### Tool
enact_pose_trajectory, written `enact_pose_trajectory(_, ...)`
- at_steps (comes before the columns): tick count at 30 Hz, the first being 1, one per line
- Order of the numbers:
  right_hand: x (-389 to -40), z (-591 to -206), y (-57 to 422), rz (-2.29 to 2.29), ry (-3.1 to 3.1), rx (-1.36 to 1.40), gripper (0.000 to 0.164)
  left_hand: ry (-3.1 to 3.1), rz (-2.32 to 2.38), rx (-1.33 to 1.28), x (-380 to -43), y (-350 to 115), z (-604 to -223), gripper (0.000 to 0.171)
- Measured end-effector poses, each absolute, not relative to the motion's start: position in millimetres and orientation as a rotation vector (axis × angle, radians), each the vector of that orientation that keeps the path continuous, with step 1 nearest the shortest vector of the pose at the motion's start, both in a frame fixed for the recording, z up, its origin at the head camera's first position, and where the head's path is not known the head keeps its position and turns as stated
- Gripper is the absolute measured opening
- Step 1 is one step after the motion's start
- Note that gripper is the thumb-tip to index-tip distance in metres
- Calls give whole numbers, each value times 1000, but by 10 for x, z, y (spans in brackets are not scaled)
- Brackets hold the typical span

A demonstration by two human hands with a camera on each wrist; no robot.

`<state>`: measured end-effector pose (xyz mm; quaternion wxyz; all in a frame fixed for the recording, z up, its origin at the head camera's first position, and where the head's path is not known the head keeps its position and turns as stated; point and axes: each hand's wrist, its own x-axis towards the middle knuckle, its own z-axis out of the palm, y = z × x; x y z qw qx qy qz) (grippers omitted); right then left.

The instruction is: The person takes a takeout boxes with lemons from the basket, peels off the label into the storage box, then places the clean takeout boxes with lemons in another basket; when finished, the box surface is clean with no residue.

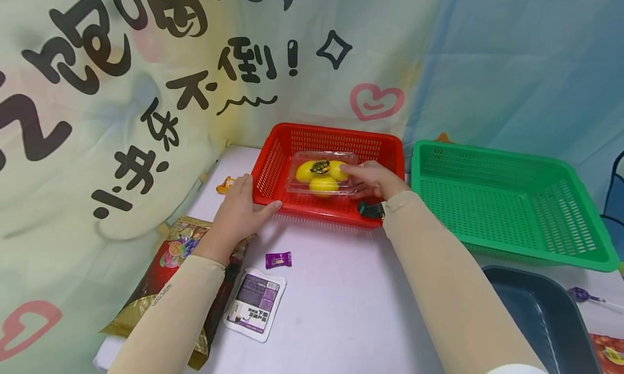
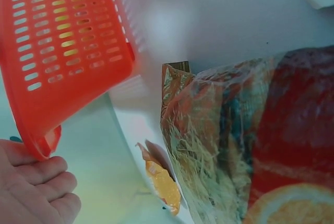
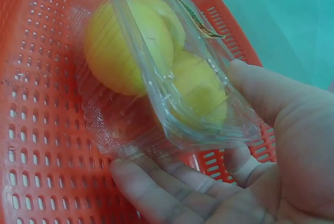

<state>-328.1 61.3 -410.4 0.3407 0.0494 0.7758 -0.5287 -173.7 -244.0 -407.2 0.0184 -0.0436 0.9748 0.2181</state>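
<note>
A clear plastic clamshell box with yellow fruit inside is in the red basket. My right hand grips the box by its right end. In the right wrist view its thumb lies on the lid's edge, with the other fingers below the box. A dark label is on the lid. My left hand holds the basket's rim at the near left corner. Its fingers are at the rim in the left wrist view, where the thumb is hidden.
A green basket stands right of the red one, with a dark blue tray nearer. Left lie a red-and-gold bag, an orange wrapped snack, a purple candy and a flat white-edged pack. A lollipop lies far right.
</note>
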Motion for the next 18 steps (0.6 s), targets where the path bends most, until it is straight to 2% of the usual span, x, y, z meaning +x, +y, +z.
enact_pose_trajectory(5, -3277, -4102, 612, -1399, 2038, 106, 44, 3026, 680, -144, -1742, -2435, -4067, 111)
enact_pose_trajectory(18, -3210, -3968, 587, -1461, 2085, 97, 44, 3029, 690, -135, -1737, -2433, -4057, 110)
